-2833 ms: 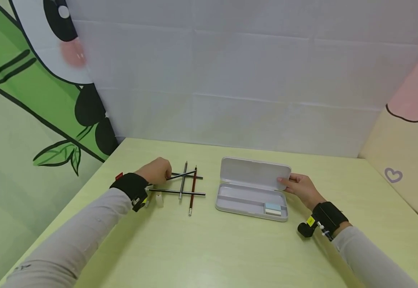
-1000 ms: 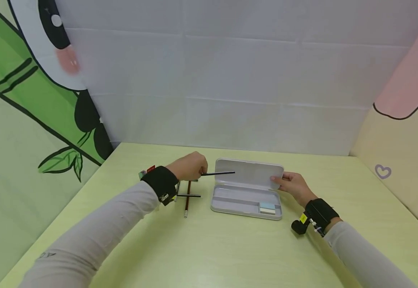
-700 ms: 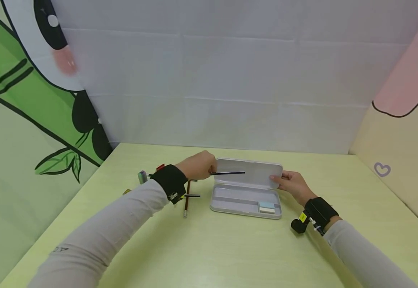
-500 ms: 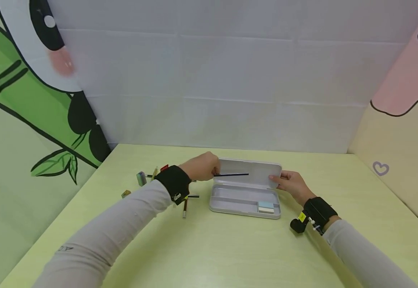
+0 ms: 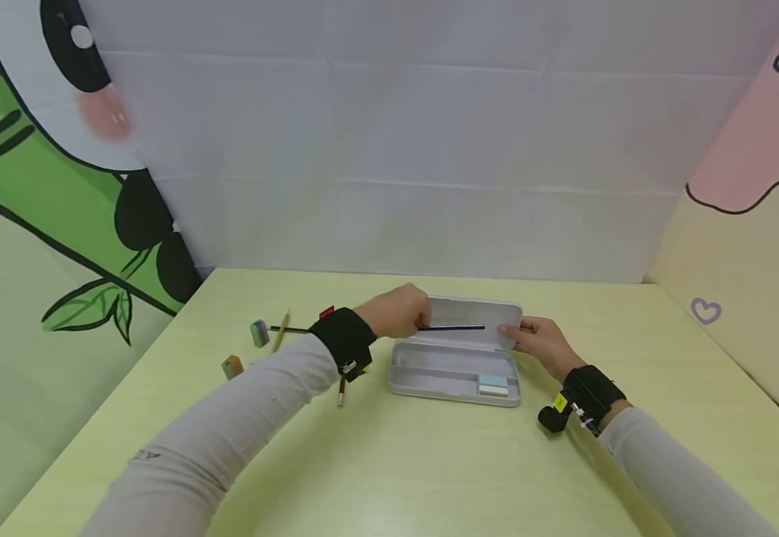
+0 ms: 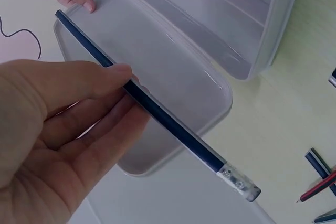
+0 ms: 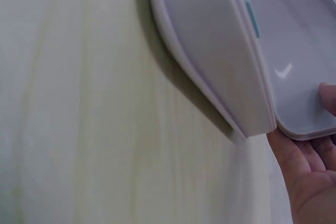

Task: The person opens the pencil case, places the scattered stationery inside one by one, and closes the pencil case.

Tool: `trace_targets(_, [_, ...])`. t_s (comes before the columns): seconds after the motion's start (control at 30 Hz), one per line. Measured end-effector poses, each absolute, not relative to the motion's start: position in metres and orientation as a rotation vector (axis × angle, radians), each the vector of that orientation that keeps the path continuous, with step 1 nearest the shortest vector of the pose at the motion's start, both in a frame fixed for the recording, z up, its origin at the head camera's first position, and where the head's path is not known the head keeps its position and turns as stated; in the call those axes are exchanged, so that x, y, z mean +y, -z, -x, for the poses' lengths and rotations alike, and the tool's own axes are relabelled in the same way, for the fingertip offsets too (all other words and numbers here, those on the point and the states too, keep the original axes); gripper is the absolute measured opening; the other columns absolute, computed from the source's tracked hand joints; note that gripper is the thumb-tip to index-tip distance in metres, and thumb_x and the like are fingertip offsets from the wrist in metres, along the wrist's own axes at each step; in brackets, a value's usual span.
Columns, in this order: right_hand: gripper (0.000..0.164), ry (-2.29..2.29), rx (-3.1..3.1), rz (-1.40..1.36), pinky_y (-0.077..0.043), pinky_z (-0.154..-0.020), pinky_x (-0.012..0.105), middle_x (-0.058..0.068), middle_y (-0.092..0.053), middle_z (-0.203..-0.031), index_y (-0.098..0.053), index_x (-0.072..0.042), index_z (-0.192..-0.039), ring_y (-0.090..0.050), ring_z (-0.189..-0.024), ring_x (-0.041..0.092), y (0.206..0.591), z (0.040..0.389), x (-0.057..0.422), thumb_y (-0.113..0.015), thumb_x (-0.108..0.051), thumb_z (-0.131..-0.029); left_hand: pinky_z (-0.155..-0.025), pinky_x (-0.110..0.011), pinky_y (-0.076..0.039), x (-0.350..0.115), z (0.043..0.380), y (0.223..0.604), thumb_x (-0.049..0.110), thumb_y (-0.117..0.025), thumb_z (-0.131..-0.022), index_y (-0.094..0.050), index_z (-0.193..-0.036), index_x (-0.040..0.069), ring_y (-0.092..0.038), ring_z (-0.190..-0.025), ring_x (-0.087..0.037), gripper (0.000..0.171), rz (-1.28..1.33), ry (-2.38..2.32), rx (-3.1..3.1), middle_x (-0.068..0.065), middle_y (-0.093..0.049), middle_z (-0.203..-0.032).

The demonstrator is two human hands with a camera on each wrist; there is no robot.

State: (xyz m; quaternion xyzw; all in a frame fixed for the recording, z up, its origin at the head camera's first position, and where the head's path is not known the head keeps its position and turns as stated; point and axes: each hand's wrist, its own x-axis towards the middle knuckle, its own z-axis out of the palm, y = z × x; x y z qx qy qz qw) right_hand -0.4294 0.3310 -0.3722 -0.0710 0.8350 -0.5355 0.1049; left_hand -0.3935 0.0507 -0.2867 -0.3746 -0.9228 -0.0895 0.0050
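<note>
My left hand (image 5: 396, 312) pinches a dark blue pencil (image 6: 168, 121) between thumb and fingers, level in front of the raised lid (image 5: 472, 309) of a pale pencil case. The white eraser end of that pencil shows clearly in the left wrist view. Below it lies the open bottom tray (image 5: 423, 385) of the case, where a blue-and-white eraser (image 5: 493, 383) sits in the right front compartment. My right hand (image 5: 542, 344) holds the lid's right edge, thumb on its inner face and fingers behind.
Left of the case lie a multicoloured block (image 5: 259, 333), a yellow pencil (image 5: 282, 332) and a small yellow-brown block (image 5: 232, 367). A red-brown pencil (image 5: 341, 393) sticks out from under my left wrist. Several crossed pencils (image 6: 319, 186) are partly out of view.
My left hand has taken the dark pencil from the pile and carried it right, in front of the lid. The right hand keeps holding the lid.
</note>
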Motion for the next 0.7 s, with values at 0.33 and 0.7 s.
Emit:
trace_targets(0.33, [0.056, 1.580, 2.465, 0.224, -0.052, -0.097, 0.033, 0.025, -0.049, -0.142, -0.048, 0.006, -0.136, -0.058, -0.119, 0.022, 0.370, 0.429, 0.330, -0.060, -0.029, -0.095, -0.077, -0.026, -0.051, 0.065, 0.393, 0.290, -0.015, -0.054, -0.081, -0.076, -0.084, 0.001, -0.052, -0.075, -0.013, 0.028, 1.180, 0.316, -2.909, -0.009, -0.072, -0.087])
trace_targets(0.7, [0.055, 1.578, 2.462, 0.210, -0.050, -0.099, 0.034, 0.024, -0.048, -0.143, -0.047, 0.005, -0.138, -0.055, -0.125, 0.029, 0.371, 0.429, 0.331, -0.059, -0.027, -0.096, -0.080, -0.030, -0.055, 0.078, 0.394, 0.301, -0.013, -0.055, -0.081, -0.077, -0.086, 0.004, -0.066, -0.086, -0.018, 0.027, 1.219, 0.289, -2.883, -0.009, -0.075, -0.094])
